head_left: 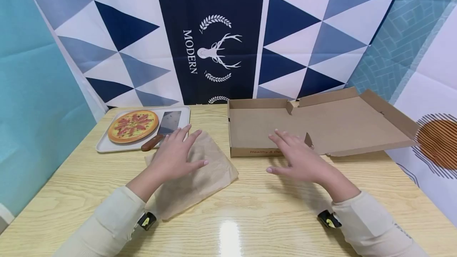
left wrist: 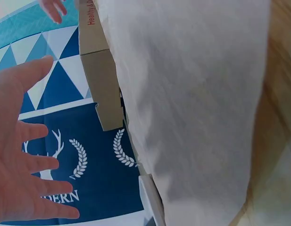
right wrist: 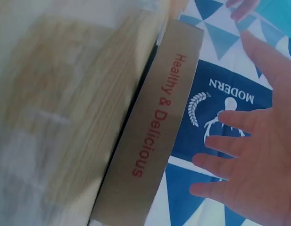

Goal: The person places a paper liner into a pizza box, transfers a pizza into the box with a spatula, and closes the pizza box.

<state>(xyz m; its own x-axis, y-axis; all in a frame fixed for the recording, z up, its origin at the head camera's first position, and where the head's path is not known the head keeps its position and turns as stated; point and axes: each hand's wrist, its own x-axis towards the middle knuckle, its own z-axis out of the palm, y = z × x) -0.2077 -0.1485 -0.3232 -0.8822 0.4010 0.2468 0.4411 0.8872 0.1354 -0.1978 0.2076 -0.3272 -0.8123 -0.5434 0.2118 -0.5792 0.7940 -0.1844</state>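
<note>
My left hand hovers with spread fingers over a sheet of brown paper on the table, holding nothing. My right hand, also spread and holding nothing, is above the front edge of an opened cardboard pizza box. Red lettering, "Healthy & Delicious", runs along the box's front wall in the right wrist view. Left of the paper, a white tray carries a pizza and a pizza server with a brown wooden handle and flat metal blade.
The box lid lies folded out to the right, its flaps raised. Behind the wooden table hangs a patterned cloth with blue triangles and a deer head. A teal cloth hangs at the left.
</note>
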